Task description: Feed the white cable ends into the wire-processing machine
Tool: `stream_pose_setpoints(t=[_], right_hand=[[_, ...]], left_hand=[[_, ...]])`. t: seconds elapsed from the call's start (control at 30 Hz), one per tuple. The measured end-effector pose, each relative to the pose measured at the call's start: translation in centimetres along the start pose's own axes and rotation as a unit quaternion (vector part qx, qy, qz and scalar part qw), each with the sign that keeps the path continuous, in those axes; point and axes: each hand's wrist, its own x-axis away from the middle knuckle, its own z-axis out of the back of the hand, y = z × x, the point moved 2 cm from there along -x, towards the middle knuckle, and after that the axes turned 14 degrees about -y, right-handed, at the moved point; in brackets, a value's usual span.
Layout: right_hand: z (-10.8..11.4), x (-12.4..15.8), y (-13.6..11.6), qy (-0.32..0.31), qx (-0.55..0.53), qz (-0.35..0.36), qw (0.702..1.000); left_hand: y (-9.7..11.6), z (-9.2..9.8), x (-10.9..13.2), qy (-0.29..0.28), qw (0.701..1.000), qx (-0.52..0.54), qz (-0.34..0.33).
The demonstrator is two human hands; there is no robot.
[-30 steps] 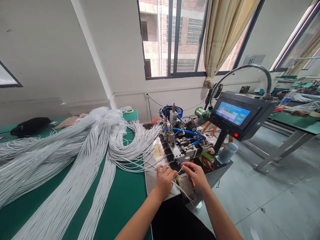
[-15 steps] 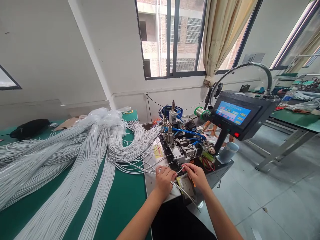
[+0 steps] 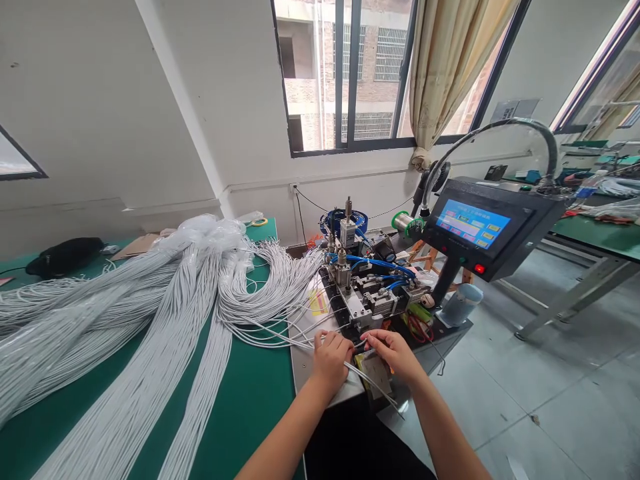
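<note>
My left hand (image 3: 331,359) is closed on white cables at the front of the small metal machine (image 3: 370,293). The loose ends of these cables (image 3: 376,387) stick out below it toward the lower right. Just to the right, my right hand (image 3: 395,352) pinches the tip of a white cable between thumb and fingers, close to the machine's front edge. Cables run from my left hand back to a curved bundle of white cables (image 3: 260,300) on the green table (image 3: 260,413).
Long cable bundles (image 3: 125,393) cover much of the table at the left. A screen box (image 3: 473,223) stands right of the machine, above a plastic cup (image 3: 463,305). A solder spool (image 3: 401,223) sits behind. A small yellow-edged box (image 3: 375,375) lies below my hands.
The view has shifted slightly, so the machine and screen appear a little further right. Both hands keep their hold on the cables, with the right fingertips slightly lower.
</note>
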Motion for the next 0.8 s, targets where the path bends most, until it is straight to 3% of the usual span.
stream_pose_setpoints(t=[0.1,0.2,0.33,0.5,0.8], right_hand=[[0.7,-0.1,0.6,0.034,0.034,-0.016,0.999],[1.2,-0.2,1.6,0.086,0.136,-0.028,0.987],[1.1,-0.5,2.7,0.094,0.211,-0.026,0.973],[1.0,-1.1,3.7,0.084,0.194,0.003,0.977],[1.5,-1.8,4.9,0.048,0.123,-0.010,0.991]], left_hand=[[0.0,0.0,0.0,-0.005,1.000,-0.013,-0.001],[-0.1,-0.3,0.1,-0.026,0.999,-0.026,-0.006],[-0.2,-0.6,0.2,-0.047,0.999,-0.021,-0.003],[-0.3,-0.6,0.1,-0.054,0.998,-0.012,0.008],[-0.2,-0.3,0.0,-0.073,0.997,-0.001,0.015]])
